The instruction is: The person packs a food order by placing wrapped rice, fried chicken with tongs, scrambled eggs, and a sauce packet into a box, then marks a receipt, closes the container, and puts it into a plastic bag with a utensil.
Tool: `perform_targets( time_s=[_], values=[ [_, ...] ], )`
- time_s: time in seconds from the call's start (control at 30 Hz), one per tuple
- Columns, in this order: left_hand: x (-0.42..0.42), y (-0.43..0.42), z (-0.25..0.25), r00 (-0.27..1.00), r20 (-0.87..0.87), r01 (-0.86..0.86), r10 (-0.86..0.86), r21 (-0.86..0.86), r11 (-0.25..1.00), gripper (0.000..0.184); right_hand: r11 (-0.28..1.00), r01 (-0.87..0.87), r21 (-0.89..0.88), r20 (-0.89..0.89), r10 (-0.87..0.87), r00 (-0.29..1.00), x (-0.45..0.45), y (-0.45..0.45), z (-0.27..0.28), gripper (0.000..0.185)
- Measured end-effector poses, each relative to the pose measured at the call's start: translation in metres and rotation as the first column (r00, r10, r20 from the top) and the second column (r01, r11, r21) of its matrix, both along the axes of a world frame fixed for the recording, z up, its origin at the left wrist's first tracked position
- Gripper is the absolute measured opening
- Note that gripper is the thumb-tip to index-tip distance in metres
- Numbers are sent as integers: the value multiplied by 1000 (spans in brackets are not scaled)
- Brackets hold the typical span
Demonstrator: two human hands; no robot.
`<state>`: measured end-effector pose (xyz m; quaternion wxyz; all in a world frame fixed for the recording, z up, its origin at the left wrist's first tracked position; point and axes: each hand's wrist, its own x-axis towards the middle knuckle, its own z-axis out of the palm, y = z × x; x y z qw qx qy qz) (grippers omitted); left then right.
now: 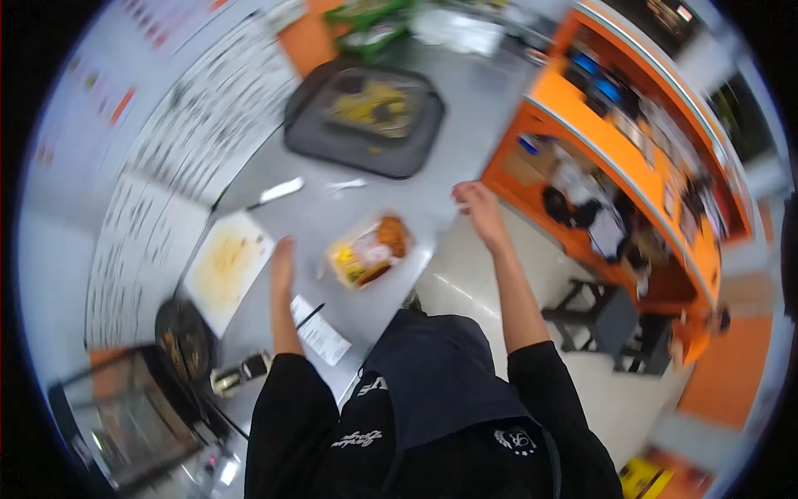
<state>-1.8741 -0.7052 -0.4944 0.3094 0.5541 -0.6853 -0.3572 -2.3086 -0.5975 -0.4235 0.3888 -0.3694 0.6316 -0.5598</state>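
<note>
A clear takeaway container (371,251) with fried food, yellow pieces and a pale pinkish item stands on the metal counter in front of me. My left hand (283,259) hovers left of it, edge-on, fingers stretched and nothing visible in them. To the right of the container, past the counter edge, my right hand (477,200) is raised with its fingers loosely bent and apart, seemingly holding nothing. A white cutting board (226,264) with yellow stains lies beside my left hand. Below that hand are a printed receipt (326,339) and a dark pen (311,314).
Farther back, a dark tray (366,154) carries a tub of yellow food (374,108). A white-handled knife (281,190) and a small white utensil (346,184) lie before it. At left sit a black pan (183,337) and a glass-fronted appliance (125,416). An orange counter (532,158) stands right.
</note>
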Motion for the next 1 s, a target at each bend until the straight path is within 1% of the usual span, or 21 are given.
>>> perform_targets(
  time_s=[0.03, 0.07, 0.1, 0.13, 0.17, 0.23, 0.27, 0.3, 0.33, 0.37, 0.4, 0.43, 0.5, 0.53, 0.63, 0.7, 0.73, 0.8, 0.83, 0.93, 1.0],
  values=[
    [-15, 12, 14, 996, -23, -78, 81, 123, 989, 42, 1000, 20, 3, -4, -20, 1000, 8, -27, 13, 35],
    [-31, 24, 28, 985, -37, -157, 170, 242, 958, 51, 998, -54, 43, -47, 56, 997, 18, -53, 23, 41],
    [-42, 27, 26, 967, -80, -209, 242, 297, 932, 56, 990, -111, 84, -87, 118, 989, 25, -76, 29, 47],
    [-51, 32, 23, 961, -114, -198, 252, 357, 913, 59, 980, -155, 126, -126, 171, 977, 32, -92, 29, 54],
    [-59, 38, 23, 955, -147, -177, 257, 412, 894, 62, 926, -253, 280, -116, 295, 949, 40, -100, 25, 58],
    [-77, 56, 37, 955, -140, -168, 261, 472, 866, 64, 729, -399, 555, -48, 507, 860, 54, -113, 11, 66],
    [-82, 65, 41, 956, -136, -161, 260, 499, 852, 66, 534, -586, 610, -10, 745, 668, 47, -115, -14, 69],
    [-83, 74, 29, 964, -121, -164, 237, 433, 886, 66, 496, -615, 613, -85, 815, 573, 46, -106, -45, 65],
    [-85, 83, 8, 970, -103, -167, 218, 365, 916, 67, 540, -675, 502, -66, 803, 593, 50, -90, -69, 57],
    [-89, 94, -9, 976, -81, -169, 202, 300, 939, 68, 570, -671, 474, 45, 745, 665, 65, -73, -45, 50],
    [-98, 101, -17, 962, -127, -203, 243, 263, 943, 66, 655, -610, 446, 33, 670, 742, 73, -55, -62, 49],
    [-104, 104, -17, 933, -199, -228, 301, 320, 919, 64, 735, -538, 412, 21, 582, 813, 80, -47, -70, 48],
    [-113, 104, -14, 852, -328, -251, 408, 429, 868, 58, 745, -520, 417, 88, 536, 839, 77, -44, -69, 48],
    [-114, 102, 0, 843, -325, -244, 428, 478, 844, 56, 752, -506, 423, 120, 507, 853, 76, -43, -62, 48],
    [-107, 90, 45, 846, -269, -230, 460, 595, 770, 53, 764, -473, 440, 118, 473, 873, 66, -62, -37, 45],
    [-101, 84, 62, 882, -176, -235, 438, 642, 730, 55, 698, -498, 514, 123, 515, 848, 64, -73, -21, 49],
    [-99, 83, 53, 887, -155, -273, 435, 584, 765, 61, 658, -522, 542, 107, 562, 820, 64, -78, -14, 51],
    [-94, 80, 39, 895, -168, -252, 413, 574, 779, 59, 581, -545, 605, 92, 629, 772, 62, -86, -15, 54],
    [-92, 79, 32, 900, -176, -238, 399, 568, 788, 59, 591, -551, 589, 121, 610, 783, 62, -86, -20, 54],
    [-90, 78, 22, 794, -281, -249, 539, 658, 710, 58, 623, -565, 541, 191, 563, 804, 62, -88, -25, 54],
    [-85, 78, 24, 777, -282, -251, 564, 682, 687, 56, 639, -572, 514, 215, 550, 807, 61, -87, -25, 53]
  ],
)
